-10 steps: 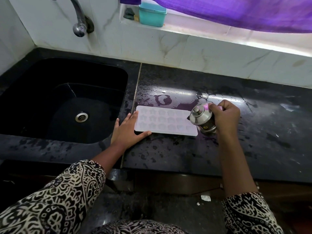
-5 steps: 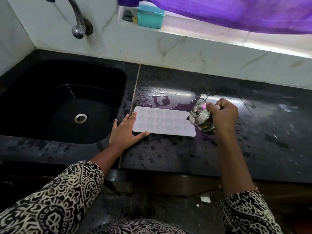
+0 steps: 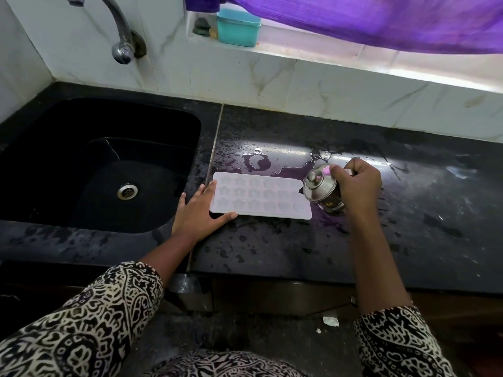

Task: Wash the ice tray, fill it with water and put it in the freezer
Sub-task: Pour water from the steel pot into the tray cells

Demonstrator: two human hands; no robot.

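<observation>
The tray (image 3: 261, 195) lay flat on the wet counter (image 3: 299, 254) beside the sink (image 3: 152, 126). The left hand (image 3: 200, 213) touched its left end with straight fingers; the right hand (image 3: 356, 183) gripped a steel pot (image 3: 322, 189) (tilted toward the tray).

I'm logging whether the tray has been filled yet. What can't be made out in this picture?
Head view: whether the ice tray cavities hold water; they are pale and too small.
Head view: the steel container's far side, covered by the right hand.
Head view: the tap's spout end, cut off by the top edge.
Head view: the dark item beside the teal box, too small.
</observation>
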